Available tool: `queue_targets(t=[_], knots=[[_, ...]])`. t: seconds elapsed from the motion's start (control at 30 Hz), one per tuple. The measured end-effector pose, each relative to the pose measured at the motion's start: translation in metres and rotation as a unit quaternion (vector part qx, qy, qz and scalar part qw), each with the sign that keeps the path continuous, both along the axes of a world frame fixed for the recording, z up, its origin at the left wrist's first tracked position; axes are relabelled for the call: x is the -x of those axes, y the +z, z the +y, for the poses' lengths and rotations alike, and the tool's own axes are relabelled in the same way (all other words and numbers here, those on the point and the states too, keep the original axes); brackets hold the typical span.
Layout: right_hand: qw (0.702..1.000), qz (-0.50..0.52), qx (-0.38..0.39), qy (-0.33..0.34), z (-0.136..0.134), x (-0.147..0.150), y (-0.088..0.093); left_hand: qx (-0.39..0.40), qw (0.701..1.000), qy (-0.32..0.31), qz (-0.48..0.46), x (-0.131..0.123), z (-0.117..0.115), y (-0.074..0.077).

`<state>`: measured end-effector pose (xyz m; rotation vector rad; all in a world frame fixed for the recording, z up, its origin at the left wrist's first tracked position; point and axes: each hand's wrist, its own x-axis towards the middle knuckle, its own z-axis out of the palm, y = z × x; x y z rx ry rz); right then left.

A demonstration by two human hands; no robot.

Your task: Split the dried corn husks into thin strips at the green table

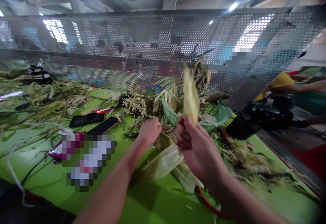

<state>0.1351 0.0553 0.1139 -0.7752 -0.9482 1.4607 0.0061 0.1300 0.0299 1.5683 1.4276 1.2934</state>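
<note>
Plainly closed right-hand grip [198, 145] around the base of an upright husk [190, 96]

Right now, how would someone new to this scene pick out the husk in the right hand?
Start at the perforated screen behind the green table, then find the green basket before it. Overlapping that basket in view, the right hand grips the pale yellow husk by its lower end. It alone is held upright; other husks lie loose.

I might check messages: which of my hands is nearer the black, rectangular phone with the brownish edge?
Left. Your left hand is right of the phone, apart from it; your right hand, gripping a pale yellow papery husk, is farther right.
</note>
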Motion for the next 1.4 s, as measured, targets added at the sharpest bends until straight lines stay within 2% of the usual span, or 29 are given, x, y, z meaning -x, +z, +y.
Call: queue_targets(t=[0.07,0.13,0.23,0.3,0.33,0.37,0.47,0.5,0.53,0.57,0.63,0.7,0.77,0.8,0.87,0.93,1.03,1.2,1.3,1.4], knots=[[0.999,-0.023,-0.031,0.006,-0.007,-0.004,0.012,-0.008,0.995,0.012,-0.097,0.010,0.004,0.007],[0.997,-0.057,-0.047,0.011,-0.001,-0.008,0.012,-0.015,0.976,-0.022,-0.218,0.017,0.004,0.015],[0.988,-0.140,-0.057,-0.006,0.027,-0.015,-0.008,-0.004,0.906,-0.105,-0.409,0.025,-0.001,0.030],[0.968,-0.242,-0.065,0.008,0.047,-0.020,-0.026,0.000,0.861,-0.118,-0.494,0.032,-0.007,0.038],[0.945,-0.316,-0.084,0.011,0.055,-0.023,-0.033,-0.001,0.848,-0.113,-0.518,0.036,-0.009,0.042],[0.906,-0.409,-0.111,0.013,0.060,-0.026,-0.038,-0.004,0.840,-0.103,-0.532,0.040,-0.012,0.046],[0.751,-0.639,-0.165,0.022,0.065,-0.031,-0.043,-0.014,0.832,-0.068,-0.550,0.049,-0.017,0.053],[0.714,-0.676,-0.182,0.019,0.063,-0.031,-0.042,-0.016,0.830,-0.065,-0.554,0.050,-0.017,0.054],[0.695,-0.688,-0.208,0.009,0.061,-0.029,-0.039,-0.020,0.826,-0.069,-0.560,0.049,-0.017,0.055],[0.694,-0.679,-0.241,-0.005,0.058,-0.027,-0.037,-0.023,0.820,-0.083,-0.566,0.047,-0.018,0.055],[0.730,-0.612,-0.303,-0.020,0.051,-0.021,-0.033,-0.024,0.805,-0.130,-0.578,0.040,-0.018,0.054],[0.803,-0.508,-0.311,0.013,0.047,-0.013,-0.032,-0.009,0.792,-0.184,-0.581,0.030,-0.021,0.053],[0.876,-0.401,-0.259,0.065,0.046,-0.007,-0.036,0.010,0.787,-0.224,-0.575,0.021,-0.024,0.053],[0.903,-0.358,-0.225,0.078,0.046,-0.005,-0.039,0.016,0.788,-0.233,-0.569,0.018,-0.026,0.053],[0.932,-0.308,-0.176,0.080,0.048,-0.004,-0.045,0.023,0.800,-0.231,-0.553,0.012,-0.028,0.053],[0.938,-0.294,-0.157,0.093,0.050,-0.006,-0.048,0.036,0.823,-0.207,-0.528,0.009,-0.028,0.052],[0.937,-0.301,-0.143,0.102,0.050,-0.011,-0.043,0.067,0.848,-0.188,-0.492,0.008,-0.025,0.048],[0.959,-0.239,-0.137,0.070,0.048,-0.020,-0.025,0.101,0.839,-0.228,-0.483,0.010,-0.015,0.037],[0.965,-0.218,-0.143,0.044,0.051,-0.024,-0.020,0.142,0.844,-0.206,-0.474,0.010,-0.013,0.033],[0.959,-0.242,-0.150,0.011,0.056,-0.029,-0.020,0.163,0.857,-0.201,-0.447,0.008,-0.015,0.032]])
